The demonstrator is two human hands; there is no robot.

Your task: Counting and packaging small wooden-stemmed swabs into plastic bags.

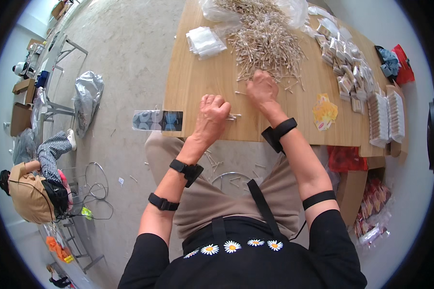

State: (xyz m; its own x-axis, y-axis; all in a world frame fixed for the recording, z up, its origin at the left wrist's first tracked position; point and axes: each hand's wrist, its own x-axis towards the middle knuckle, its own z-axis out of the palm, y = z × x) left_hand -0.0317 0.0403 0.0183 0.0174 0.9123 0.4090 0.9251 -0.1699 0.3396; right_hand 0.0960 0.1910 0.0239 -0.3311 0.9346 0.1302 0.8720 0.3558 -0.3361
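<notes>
A large heap of cotton swabs (265, 43) spreads over the far middle of the wooden table (193, 82). Near the front edge, my left hand (211, 115) is closed round a few cotton swabs (234, 117), whose tips stick out on its right side. My right hand (262, 89) rests at the near edge of the heap, its fingers curled inward and bent away from view; what they grip, if anything, is hidden. One loose swab (241, 93) lies between the two hands.
Clear plastic bags (206, 42) lie left of the heap. Packed swab bundles (345, 62) and tall packs (378, 118) line the right side, near yellow cards (324, 111). A phone-like dark panel (172, 121) overhangs the left edge. Another person (33, 192) sits far left.
</notes>
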